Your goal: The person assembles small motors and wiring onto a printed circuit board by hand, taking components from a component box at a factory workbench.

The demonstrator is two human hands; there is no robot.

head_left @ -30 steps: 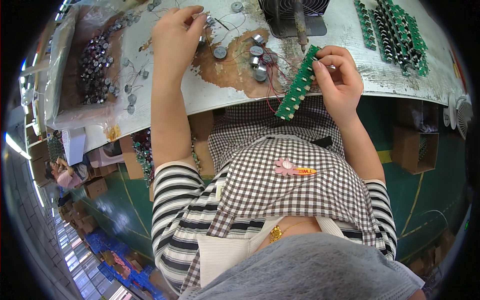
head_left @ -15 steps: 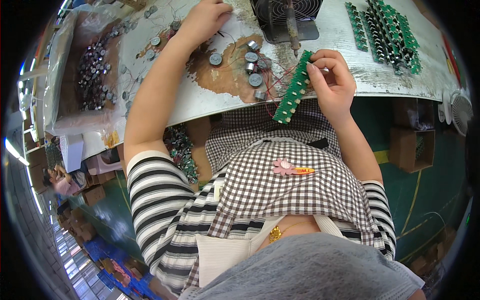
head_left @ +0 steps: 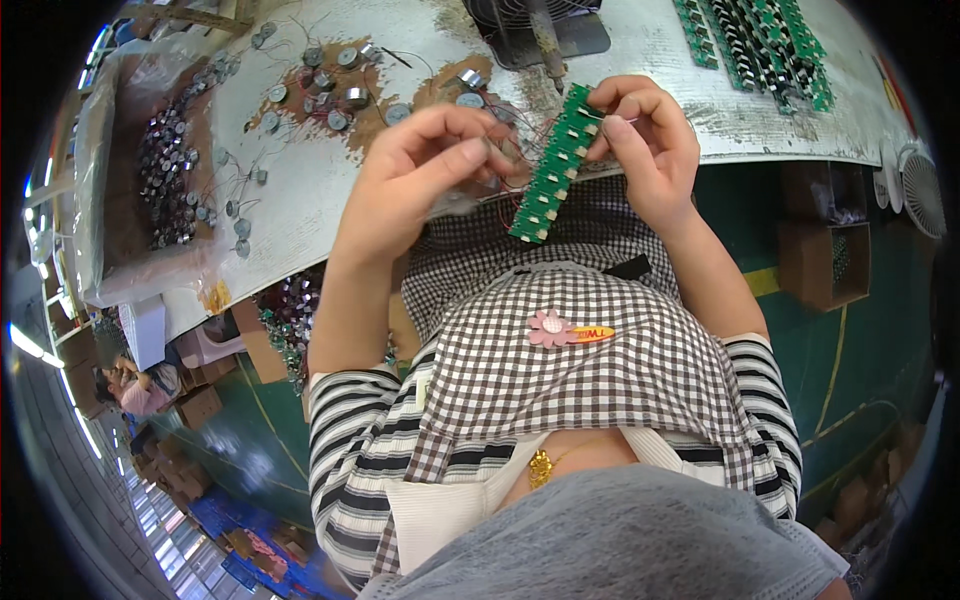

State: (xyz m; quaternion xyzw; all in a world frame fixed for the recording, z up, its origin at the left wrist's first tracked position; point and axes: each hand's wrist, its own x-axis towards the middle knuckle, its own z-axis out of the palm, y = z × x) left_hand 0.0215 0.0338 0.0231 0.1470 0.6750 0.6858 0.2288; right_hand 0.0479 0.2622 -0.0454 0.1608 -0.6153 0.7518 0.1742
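Note:
A long green circuit board strip (head_left: 552, 165) with small white connectors along it slants over the table's front edge. My right hand (head_left: 655, 145) pinches its upper end between thumb and fingers. Close to the strip's left side, my left hand (head_left: 415, 175) has its fingertips drawn together, slightly blurred; what they hold, if anything, is hard to make out. Thin red wires run behind those fingers toward the strip. Small round silver motors (head_left: 398, 113) with wires lie just beyond my left hand, some of them covered by it. A soldering iron (head_left: 545, 45) points down above the strip's top end.
A black fan (head_left: 500, 20) stands behind the iron. Stacked green board strips (head_left: 755, 50) lie at the far right of the worn white table (head_left: 740, 135). A plastic-lined box (head_left: 125, 180) of motors stands at left. Cardboard boxes (head_left: 825, 262) sit on the green floor at right.
My left hand has come back from the far motors toward the strip, its fingers now drawn together. My right hand and the strip sit slightly further left in view.

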